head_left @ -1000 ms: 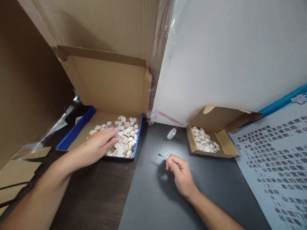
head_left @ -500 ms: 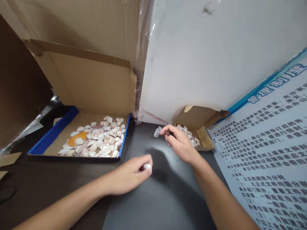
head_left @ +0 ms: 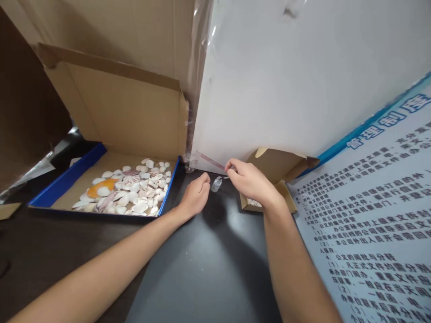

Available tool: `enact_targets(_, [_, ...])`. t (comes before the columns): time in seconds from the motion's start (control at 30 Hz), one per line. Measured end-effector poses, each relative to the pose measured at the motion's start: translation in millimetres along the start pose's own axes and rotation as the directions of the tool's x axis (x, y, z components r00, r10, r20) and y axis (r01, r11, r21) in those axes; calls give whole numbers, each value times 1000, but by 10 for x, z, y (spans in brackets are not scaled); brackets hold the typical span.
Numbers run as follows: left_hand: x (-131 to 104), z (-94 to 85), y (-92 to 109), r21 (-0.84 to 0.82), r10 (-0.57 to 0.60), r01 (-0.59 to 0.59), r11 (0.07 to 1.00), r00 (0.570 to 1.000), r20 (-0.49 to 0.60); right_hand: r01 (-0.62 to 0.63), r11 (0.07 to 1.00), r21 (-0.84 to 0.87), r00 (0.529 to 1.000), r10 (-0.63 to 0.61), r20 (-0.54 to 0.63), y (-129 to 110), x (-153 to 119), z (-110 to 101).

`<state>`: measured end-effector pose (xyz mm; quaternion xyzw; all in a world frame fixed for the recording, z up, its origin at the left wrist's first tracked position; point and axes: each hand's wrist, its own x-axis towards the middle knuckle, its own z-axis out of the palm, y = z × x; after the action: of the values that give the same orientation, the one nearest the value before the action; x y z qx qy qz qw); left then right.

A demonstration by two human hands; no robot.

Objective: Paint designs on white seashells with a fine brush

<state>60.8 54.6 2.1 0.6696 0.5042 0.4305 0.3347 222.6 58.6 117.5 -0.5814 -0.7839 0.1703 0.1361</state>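
Observation:
A small clear glass bottle stands, slightly tilted, on the dark grey mat between my hands. My left hand is closed just left of it, fingertips close to the glass; the white shell seen in its grip a moment earlier is hidden now. From the upper right, my right hand pinches a thin dark stick-like tool. The tool's tip reaches the bottle's mouth; its exact kind is too small to tell. Behind the right wrist is a small cardboard box with white shells, mostly covered by the hand.
On the left, an open blue-edged cardboard box holds many shells and an orange piece. A tall cardboard sheet and a white panel rise behind. A printed board borders the right side.
My left hand has moved up and forward to the bottle, hiding the shell. My right hand has shifted slightly up, and a thin tool now shows between its fingers and the bottle.

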Motion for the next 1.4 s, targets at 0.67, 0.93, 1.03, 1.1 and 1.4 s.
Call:
enact_targets(0.67, [-29,93,-46,310,107,-160,937,978,182,-11,998,-66,1000,13,21,38,69,147])
enact_targets(0.93, [-86,63,47,266,180,-225,937,966,184,9,999,-33,999,-10,-34,15,57,99])
enact_targets(1.03, [-100,62,67,211,204,-243,947,960,190,25,1000,-11,994,-26,-104,8,51,87])
enact_targets(1.1, [-110,61,79,167,215,-251,953,954,207,52,999,16,988,-49,-144,4,45,80])
enact_targets(1.4, [-126,56,91,120,216,-245,962,953,214,112,991,69,989,-104,-109,-33,-2,33])
